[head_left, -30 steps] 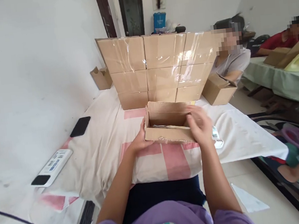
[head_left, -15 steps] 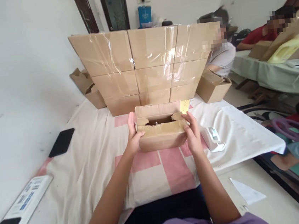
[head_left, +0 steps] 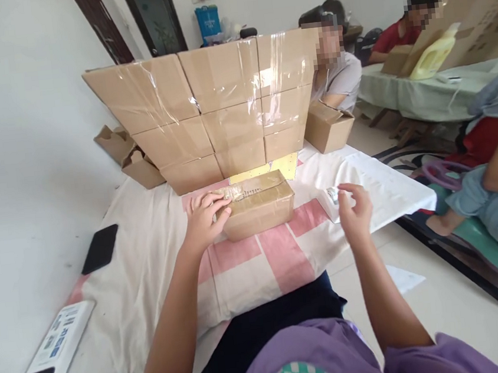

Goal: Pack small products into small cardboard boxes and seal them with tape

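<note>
A small cardboard box (head_left: pixel 262 206) lies closed on the pink-and-white pillow (head_left: pixel 278 254) in front of me. My left hand (head_left: pixel 203 218) rests flat on the box's left top, fingers spread over the flap seam. Off to the right, my right hand (head_left: pixel 355 210) reaches the white tape dispenser (head_left: pixel 331 203) on the cloth, with its fingers curled over it. Whether the hand grips the dispenser or only touches it does not show.
A wall of taped cardboard boxes (head_left: pixel 218 109) stands behind the small box, with open boxes (head_left: pixel 132 157) left and another (head_left: pixel 328 126) right. A black phone (head_left: pixel 99 248) and a white device (head_left: pixel 55 349) lie at left. Other people sit at right.
The box's flaps went from open to folded shut. My right hand left the box and moved right to the tape dispenser. My left hand shifted onto the box's top.
</note>
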The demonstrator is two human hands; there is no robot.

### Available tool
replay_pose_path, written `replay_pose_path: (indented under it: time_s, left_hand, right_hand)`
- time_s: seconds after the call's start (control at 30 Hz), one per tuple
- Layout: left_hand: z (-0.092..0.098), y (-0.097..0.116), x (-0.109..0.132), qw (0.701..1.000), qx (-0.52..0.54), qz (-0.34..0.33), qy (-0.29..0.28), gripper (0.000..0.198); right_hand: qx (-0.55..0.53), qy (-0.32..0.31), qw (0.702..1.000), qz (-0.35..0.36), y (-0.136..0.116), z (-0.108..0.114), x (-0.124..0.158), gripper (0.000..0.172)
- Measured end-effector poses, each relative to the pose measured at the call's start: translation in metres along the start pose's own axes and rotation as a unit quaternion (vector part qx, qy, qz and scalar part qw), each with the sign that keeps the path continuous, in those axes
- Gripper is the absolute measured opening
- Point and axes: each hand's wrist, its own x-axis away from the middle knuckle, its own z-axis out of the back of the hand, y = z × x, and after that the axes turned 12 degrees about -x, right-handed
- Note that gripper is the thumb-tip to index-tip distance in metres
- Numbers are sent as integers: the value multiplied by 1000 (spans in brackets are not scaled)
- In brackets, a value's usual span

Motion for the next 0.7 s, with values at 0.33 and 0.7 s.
replay_pose_path:
  time_s: [0.33,0.7]
  left_hand:
    - [-60,163,-10,979,90,-174,56,22]
    - [-226,203,-75,941,208,-175,-203,124]
  right_hand:
    - [-32,-126,941,-312,50,68,-18,45]
    - [47,-214,908,-358,44,55,-52,41]
